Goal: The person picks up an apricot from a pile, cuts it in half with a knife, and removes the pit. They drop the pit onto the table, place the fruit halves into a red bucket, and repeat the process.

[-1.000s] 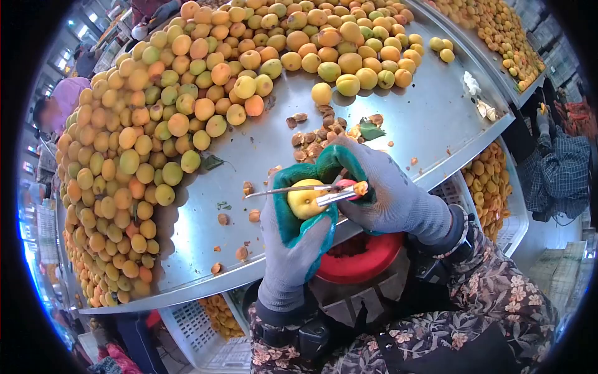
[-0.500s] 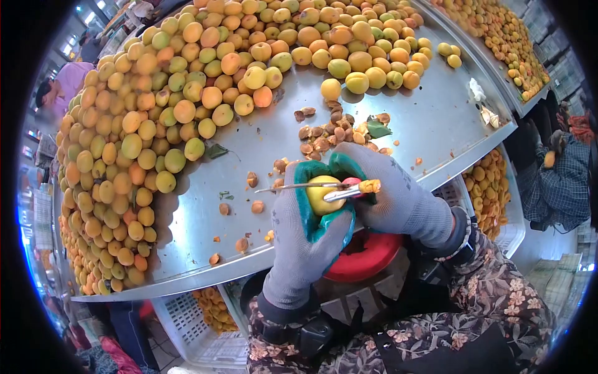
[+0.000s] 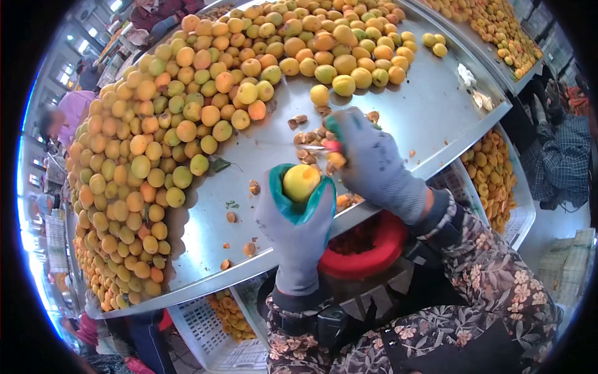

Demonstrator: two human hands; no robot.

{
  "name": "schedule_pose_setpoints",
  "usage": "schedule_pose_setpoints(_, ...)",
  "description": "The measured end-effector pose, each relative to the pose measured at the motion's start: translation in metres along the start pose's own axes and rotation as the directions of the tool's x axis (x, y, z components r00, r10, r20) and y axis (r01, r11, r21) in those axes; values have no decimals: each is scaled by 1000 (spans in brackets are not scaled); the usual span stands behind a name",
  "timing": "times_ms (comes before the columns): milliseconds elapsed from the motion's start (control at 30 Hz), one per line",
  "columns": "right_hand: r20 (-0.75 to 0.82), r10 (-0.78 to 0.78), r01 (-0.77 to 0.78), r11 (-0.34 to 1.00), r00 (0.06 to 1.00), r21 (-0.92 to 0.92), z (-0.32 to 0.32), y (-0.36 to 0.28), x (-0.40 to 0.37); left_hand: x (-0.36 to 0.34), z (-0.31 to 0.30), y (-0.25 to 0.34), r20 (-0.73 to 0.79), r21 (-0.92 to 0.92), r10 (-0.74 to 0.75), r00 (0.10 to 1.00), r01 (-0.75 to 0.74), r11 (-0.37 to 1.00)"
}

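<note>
Two gloved hands are apart: the left hand (image 3: 294, 218) cups a yellow fruit (image 3: 301, 182) near the edge of the metal table (image 3: 430, 93); the right hand (image 3: 369, 159) is closed around a red-handled tool (image 3: 333, 146) by the brown pits (image 3: 305, 138). Earlier, both met at the fruit; the right has since pulled away.

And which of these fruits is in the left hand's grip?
The yellow fruit cupped in the gloved left hand, showing a small brownish patch; the piled fruits lie on the metal table, outside that grip.
</note>
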State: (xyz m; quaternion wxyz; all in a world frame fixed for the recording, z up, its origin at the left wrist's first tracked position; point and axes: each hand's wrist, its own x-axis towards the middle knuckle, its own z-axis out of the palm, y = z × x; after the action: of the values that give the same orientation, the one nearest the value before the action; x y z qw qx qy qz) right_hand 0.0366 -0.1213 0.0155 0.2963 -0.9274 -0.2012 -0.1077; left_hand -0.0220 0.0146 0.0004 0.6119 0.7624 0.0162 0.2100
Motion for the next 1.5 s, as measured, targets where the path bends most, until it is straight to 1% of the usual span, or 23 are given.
schedule_pose_setpoints(33,-122,-17,26,997,992,67,-3,5,1,3,-4,4,-15,1,10,1000,-10,1000)
schedule_pose_setpoints(67,-164,-19,46,985,986,165,-6,10,1,4,-9,11,76,-323,-171,982,187,928)
schedule_pose_setpoints(100,-158,-24,51,984,987,171,-10,16,0,4,-13,15,222,-584,-307,926,378,718)
schedule_pose_setpoints(133,-51,-62,73,966,997,246,-14,22,-2,3,-13,16,233,-582,-219,948,316,749)
schedule_pose_setpoints(167,52,-107,85,944,993,320,-18,25,-2,3,-15,15,230,-578,-223,947,317,752)
schedule_pose_setpoints(233,101,-89,43,920,991,390,-21,25,-4,3,-17,13,377,-663,-241,894,442,604)
schedule_pose_setpoints(267,125,-182,122,917,975,379,-22,28,-5,5,-15,14,331,-565,-184,926,350,747)
schedule_pose_setpoints(333,137,-313,235,884,940,404,-20,34,-8,4,-18,14,362,-582,-218,906,402,707)
schedule_pose_setpoints(400,192,-300,214,903,934,372,-24,34,-8,4,-18,14,389,-598,-239,890,441,669)
schedule_pose_setpoints(567,267,-243,153,936,932,318,-29,34,-9,3,-13,18,369,-367,-182,911,323,873)
schedule_pose_setpoints(633,296,-204,132,960,933,248,-30,35,-11,3,-14,16,384,-391,-166,908,323,862)
schedule_pose_setpoints(700,287,-236,162,952,928,259,-30,35,-11,5,-17,13,398,-415,-150,905,324,850)
schedule_pose_setpoints(767,277,-268,193,943,923,270,-30,36,-12,6,-20,10,481,-230,-152,864,291,929)
schedule_pose_setpoints(800,249,-294,209,925,923,317,-28,38,-12,5,-19,12,480,-231,-153,864,292,928)
schedule_pose_setpoints(867,219,-318,226,904,922,363,-28,40,-13,3,-14,18,488,-567,-179,855,465,680)
schedule_pose_setpoints(900,213,-319,217,892,923,398,-29,39,-13,2,-13,19,488,-567,-178,855,465,680)
schedule_pose_setpoints(967,208,-322,208,878,924,432,-32,36,-13,2,-12,20,375,-262,-40,926,148,954)
schedule_pose_setpoints(1000,229,-314,207,895,922,394,-35,32,-14,2,-12,17,375,-261,-40,926,147,954)
schedule_pose_setpoints(1067,248,-303,204,912,920,356,-34,30,-14,2,-13,7,475,-498,-68,877,332,801)
schedule_pose_setpoints(1133,238,-341,250,905,909,345,-31,33,-14,1,-12,7,455,-470,-53,889,290,833)
schedule_pose_setpoints(1300,272,-303,211,924,913,320,-34,30,-14,2,-16,10,419,-356,-17,908,181,917)
schedule_pose_setpoints(1367,276,-292,203,929,916,309,-34,29,-15,5,-17,12,510,-541,-164,844,463,702)
schedule_pose_setpoints(1500,294,-256,215,963,921,165,-35,26,-15,5,-21,15,434,-442,-208,876,409,799)
